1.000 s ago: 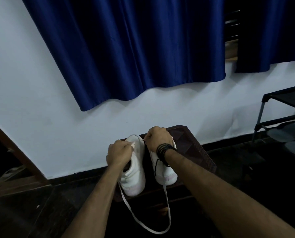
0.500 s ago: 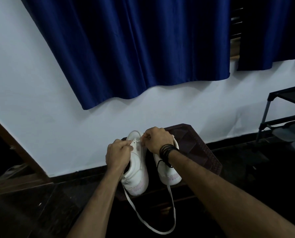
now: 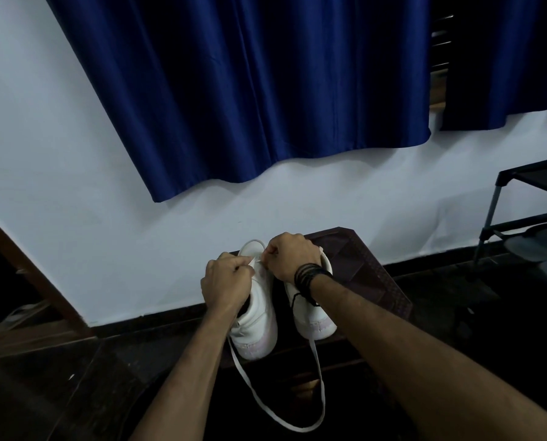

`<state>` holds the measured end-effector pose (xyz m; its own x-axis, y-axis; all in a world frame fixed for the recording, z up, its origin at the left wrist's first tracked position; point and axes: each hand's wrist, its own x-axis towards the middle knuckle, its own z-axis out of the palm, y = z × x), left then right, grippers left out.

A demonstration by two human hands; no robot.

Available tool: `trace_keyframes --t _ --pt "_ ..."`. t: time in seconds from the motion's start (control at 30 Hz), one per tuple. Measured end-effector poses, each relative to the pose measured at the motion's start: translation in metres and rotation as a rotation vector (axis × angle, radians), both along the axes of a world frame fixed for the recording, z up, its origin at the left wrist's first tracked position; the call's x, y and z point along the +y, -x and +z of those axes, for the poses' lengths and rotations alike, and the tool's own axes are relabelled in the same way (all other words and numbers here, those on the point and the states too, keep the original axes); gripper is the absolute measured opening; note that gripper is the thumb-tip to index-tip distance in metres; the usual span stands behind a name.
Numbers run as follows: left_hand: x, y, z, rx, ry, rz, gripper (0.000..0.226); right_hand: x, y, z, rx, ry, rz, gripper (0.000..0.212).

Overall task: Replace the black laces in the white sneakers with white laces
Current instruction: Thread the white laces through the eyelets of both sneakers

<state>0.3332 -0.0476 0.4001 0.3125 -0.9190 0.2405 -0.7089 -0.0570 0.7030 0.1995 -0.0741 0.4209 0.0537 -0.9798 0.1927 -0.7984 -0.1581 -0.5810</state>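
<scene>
We count two white sneakers point(image 3: 259, 316) point(image 3: 312, 310), one white lace point(image 3: 285, 421), two hands point(image 3: 226, 281) point(image 3: 289, 257), two blue curtains point(image 3: 250, 90) point(image 3: 501, 58).

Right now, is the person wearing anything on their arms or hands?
Both forearms are bare, with no sleeves or gloves in view. The right hand has a stack of thin black bands round its wrist, one loose thread dangling. The left hand wears nothing.

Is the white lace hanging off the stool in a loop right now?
Yes, the white lace droops in a long loop below the stool edge.
</scene>
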Motion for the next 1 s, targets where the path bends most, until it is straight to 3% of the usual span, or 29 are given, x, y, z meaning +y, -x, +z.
trace_keyframes --t 0.27,0.5,0.6,0.77,0.87,1.0 --pt "0.001 0.002 0.001 -0.038 -0.004 0.005 0.037 -0.004 -0.002 -0.003 -0.043 -0.029 -0.056 0.022" --pt "-0.002 0.012 0.011 -0.252 -0.232 -0.004 0.035 -0.009 -0.001 -0.006 -0.077 -0.058 -0.132 0.028" --pt "-0.004 0.011 0.015 -0.176 -0.286 0.066 0.016 -0.010 0.001 -0.007 -0.076 -0.068 -0.142 0.029" --pt "-0.010 0.003 0.014 0.152 -0.284 0.070 0.011 -0.010 -0.002 -0.006 -0.031 -0.081 -0.127 0.031" --pt "-0.008 0.004 0.013 0.177 -0.280 0.057 0.024 -0.010 -0.004 -0.005 -0.009 -0.086 -0.124 0.031" --pt "-0.004 0.007 0.012 0.120 -0.214 0.082 0.023 -0.011 -0.005 -0.004 0.051 -0.066 -0.123 0.032"
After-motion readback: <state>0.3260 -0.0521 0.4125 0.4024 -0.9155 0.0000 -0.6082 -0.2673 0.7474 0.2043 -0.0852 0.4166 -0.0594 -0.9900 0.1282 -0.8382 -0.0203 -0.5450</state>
